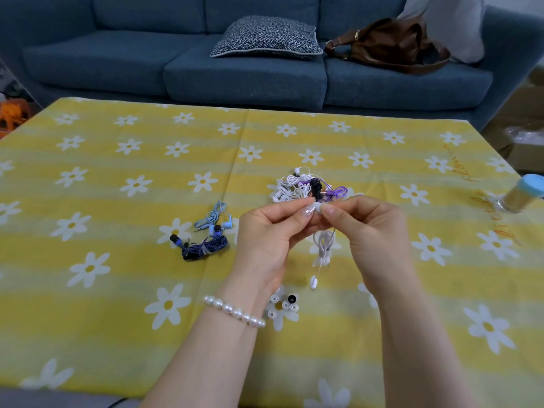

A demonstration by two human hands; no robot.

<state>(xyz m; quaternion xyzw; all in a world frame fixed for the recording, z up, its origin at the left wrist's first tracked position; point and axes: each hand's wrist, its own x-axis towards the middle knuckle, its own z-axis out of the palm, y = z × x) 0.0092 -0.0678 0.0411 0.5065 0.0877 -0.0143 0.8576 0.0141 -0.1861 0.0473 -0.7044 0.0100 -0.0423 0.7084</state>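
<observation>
Silicone ear tips (284,306), white with one black, lie on the counter (117,290), nearer than the tangled earphone pile (309,187). Above them, just short of the pile, the left hand (265,237) and right hand (374,231) meet fingertip to fingertip. Both pinch one bud of a white earphone set (322,245). Its bundled cord hangs below the fingers, the second bud dangling lowest. Left of the pile lie coiled dark blue earphones (203,247) and light blue earphones (213,219). Far right of the pile is a blue-lidded jar (524,192). Beyond the pile, a sofa (117,54) bears a cushion (266,36) and a brown bag (388,45).
</observation>
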